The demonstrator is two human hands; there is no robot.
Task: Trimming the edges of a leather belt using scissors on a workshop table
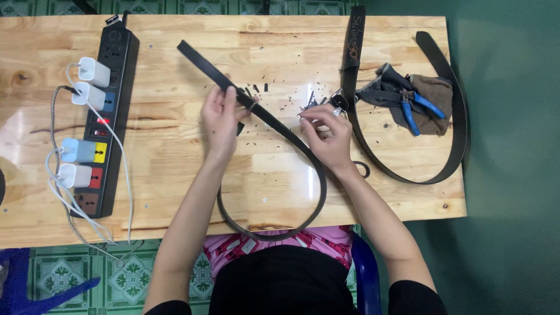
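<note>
The fingers of the left hand are pinched around a black belt, near its straight end. That end points up and to the left across the table. From the left hand the belt runs down to the right. Then it bends in a big loop that hangs a little over the near edge of the table, just above the person's lap, and comes back up under the left arm.

The right hand sits just to the right of the belt. Its fingers are curled in and hold something small at their tips. It is too small to tell what it is. A ring shines on one finger.

Small dark scraps lie on the wood between and above the two hands.

A second belt lies on the right side of the table in a wide curve. Inside that curve is a brown cloth with blue pliers lying on it. A small dark ring lies on the wood close to the right wrist.

On the left side of the table is a long black power strip. Four white chargers are plugged into it, and their white wires run off the near edge. The strip is well apart from both hands.
</note>
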